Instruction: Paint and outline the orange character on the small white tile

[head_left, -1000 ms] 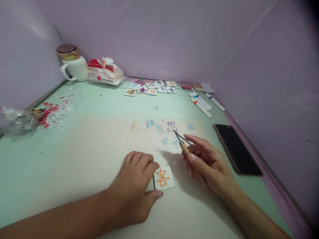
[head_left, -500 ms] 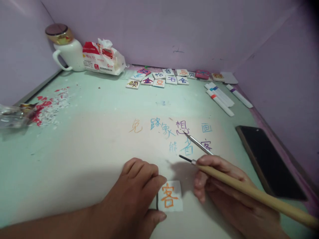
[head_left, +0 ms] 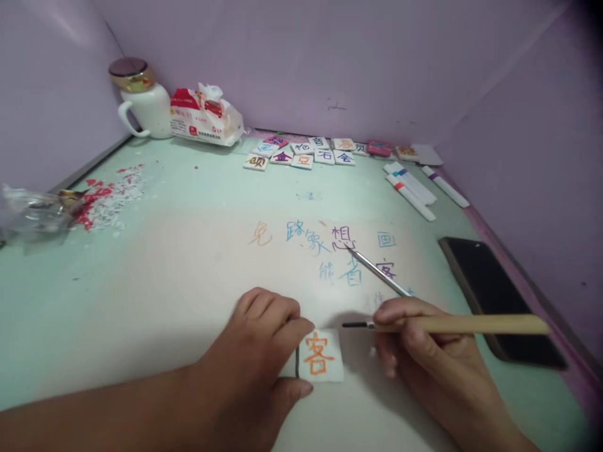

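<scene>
A white square block [head_left: 335,358] with an orange character lies flat on the table. My left hand [head_left: 264,351] is closed on its left part, with the thumb below and the fingers above. A dark line runs across the block beside the fingertips. In my right hand [head_left: 438,358] is a carving tool [head_left: 480,324] with a pale wooden handle and a slim dark tip. The tool is nearly level, and its tip is just above the block's upper right corner, apart from it. A thin metal rod [head_left: 379,272] lies beyond, partly hidden by my right hand.
Coloured characters are written on the tabletop [head_left: 188,301]. A phone [head_left: 499,301] lies at right, with capped markers [head_left: 411,198] behind it. Several lettered tiles [head_left: 324,156] stand at the back. Shavings [head_left: 113,201], a clear bag [head_left: 38,213], a mug [head_left: 149,110] and a tissue pack [head_left: 207,122] are at left.
My right hand has turned the carving tool from a slant to nearly level and brought its tip down closer to the block. My left hand keeps its hold. The view has shifted slightly.
</scene>
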The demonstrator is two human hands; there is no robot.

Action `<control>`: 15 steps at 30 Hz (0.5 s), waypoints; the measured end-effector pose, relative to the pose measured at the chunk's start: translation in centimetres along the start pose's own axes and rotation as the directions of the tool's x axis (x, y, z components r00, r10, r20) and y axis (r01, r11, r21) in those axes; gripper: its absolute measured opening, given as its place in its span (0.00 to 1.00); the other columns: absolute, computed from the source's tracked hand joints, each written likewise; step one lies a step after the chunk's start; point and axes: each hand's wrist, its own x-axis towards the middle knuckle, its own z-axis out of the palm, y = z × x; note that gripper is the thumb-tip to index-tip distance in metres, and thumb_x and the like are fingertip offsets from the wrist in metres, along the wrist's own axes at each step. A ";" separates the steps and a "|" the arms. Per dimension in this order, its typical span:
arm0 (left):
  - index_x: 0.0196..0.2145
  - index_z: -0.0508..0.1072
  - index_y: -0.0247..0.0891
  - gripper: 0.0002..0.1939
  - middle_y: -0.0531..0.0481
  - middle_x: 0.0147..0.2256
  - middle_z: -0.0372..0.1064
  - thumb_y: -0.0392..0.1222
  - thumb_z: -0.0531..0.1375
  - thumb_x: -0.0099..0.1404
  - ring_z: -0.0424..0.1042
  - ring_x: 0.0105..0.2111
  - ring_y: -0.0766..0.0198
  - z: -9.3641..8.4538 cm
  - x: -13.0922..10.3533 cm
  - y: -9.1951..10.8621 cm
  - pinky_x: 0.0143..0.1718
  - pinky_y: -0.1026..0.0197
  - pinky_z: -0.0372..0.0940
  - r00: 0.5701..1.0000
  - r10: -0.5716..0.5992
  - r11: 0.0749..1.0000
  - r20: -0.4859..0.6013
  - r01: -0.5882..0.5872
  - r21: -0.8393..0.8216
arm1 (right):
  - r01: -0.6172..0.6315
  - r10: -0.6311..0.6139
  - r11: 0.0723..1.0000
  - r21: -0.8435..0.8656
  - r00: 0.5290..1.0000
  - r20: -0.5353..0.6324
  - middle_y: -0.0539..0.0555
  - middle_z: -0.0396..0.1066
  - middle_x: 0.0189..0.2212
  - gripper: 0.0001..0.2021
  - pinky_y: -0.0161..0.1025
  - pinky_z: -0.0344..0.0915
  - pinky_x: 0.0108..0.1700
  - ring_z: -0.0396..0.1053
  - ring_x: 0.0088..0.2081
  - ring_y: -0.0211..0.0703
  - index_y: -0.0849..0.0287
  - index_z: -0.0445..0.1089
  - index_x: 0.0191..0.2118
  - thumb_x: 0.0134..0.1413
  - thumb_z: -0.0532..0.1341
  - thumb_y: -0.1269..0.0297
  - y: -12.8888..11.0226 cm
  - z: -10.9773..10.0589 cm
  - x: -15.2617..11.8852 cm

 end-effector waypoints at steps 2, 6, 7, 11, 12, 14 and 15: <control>0.42 0.66 0.39 0.17 0.46 0.40 0.61 0.34 0.61 0.53 0.60 0.40 0.53 0.4 -0.2 -0.1 0.44 0.48 0.57 1.000 0.014 1.000 -0.026 -0.014 0.010 | 0.030 -0.031 0.998 -0.052 0.999 -0.029 0.47 0.62 0.13 0.16 0.31 0.52 0.19 0.58 0.17 0.33 0.58 0.76 0.28 0.41 0.69 0.49 0.2 0.1 -0.2; 0.43 0.66 0.38 0.19 0.45 0.41 0.61 0.34 0.62 0.52 0.59 0.41 0.53 1.1 -0.5 0.0 0.45 0.47 0.55 0.991 0.040 0.998 -0.128 -0.034 0.046 | 0.020 -0.022 0.991 -0.132 1.000 -0.016 0.46 0.61 0.13 0.15 0.31 0.51 0.20 0.57 0.17 0.33 0.58 0.75 0.29 0.44 0.68 0.50 0.5 0.4 -0.4; 0.43 0.65 0.38 0.20 0.45 0.41 0.61 0.34 0.62 0.51 0.59 0.41 0.53 1.3 -0.6 0.0 0.45 0.47 0.55 0.988 0.050 0.997 -0.147 -0.042 0.058 | 0.015 -0.015 0.990 -0.140 1.000 -0.004 0.46 0.62 0.13 0.14 0.31 0.52 0.20 0.58 0.18 0.33 0.58 0.75 0.29 0.45 0.68 0.52 0.6 0.5 -0.3; 0.43 0.65 0.37 0.20 0.45 0.41 0.62 0.34 0.62 0.52 0.60 0.41 0.53 1.7 -0.5 0.0 0.45 0.46 0.54 0.980 0.089 0.993 -0.179 -0.073 0.095 | 0.023 -0.018 0.992 -0.121 0.999 0.043 0.47 0.65 0.16 0.10 0.31 0.54 0.23 0.60 0.19 0.33 0.58 0.71 0.30 0.48 0.67 0.56 0.6 0.6 -0.3; 0.43 0.65 0.38 0.20 0.45 0.41 0.62 0.34 0.62 0.52 0.60 0.41 0.53 1.7 -0.5 -0.1 0.45 0.47 0.54 0.978 0.096 0.992 -0.186 -0.078 0.099 | 0.025 -0.019 0.993 -0.117 0.998 0.052 0.47 0.66 0.16 0.10 0.31 0.54 0.23 0.60 0.20 0.33 0.58 0.71 0.30 0.48 0.67 0.56 0.6 0.6 -0.3; 0.44 0.64 0.38 0.19 0.45 0.41 0.62 0.33 0.61 0.53 0.60 0.41 0.53 1.8 -0.5 -0.2 0.45 0.47 0.55 0.977 0.100 0.992 -0.188 -0.082 0.100 | 0.025 -0.017 0.993 -0.111 0.997 0.071 0.46 0.65 0.16 0.11 0.30 0.54 0.23 0.60 0.20 0.33 0.58 0.70 0.29 0.49 0.66 0.56 0.6 0.5 -0.2; 0.44 0.64 0.39 0.19 0.46 0.41 0.62 0.33 0.61 0.53 0.60 0.41 0.53 1.8 -0.5 -0.2 0.45 0.47 0.55 0.978 0.100 0.992 -0.183 -0.084 0.097 | 0.025 -0.017 0.994 -0.107 0.997 0.080 0.46 0.65 0.16 0.11 0.30 0.54 0.23 0.60 0.20 0.33 0.58 0.69 0.29 0.49 0.66 0.56 0.6 0.5 -0.2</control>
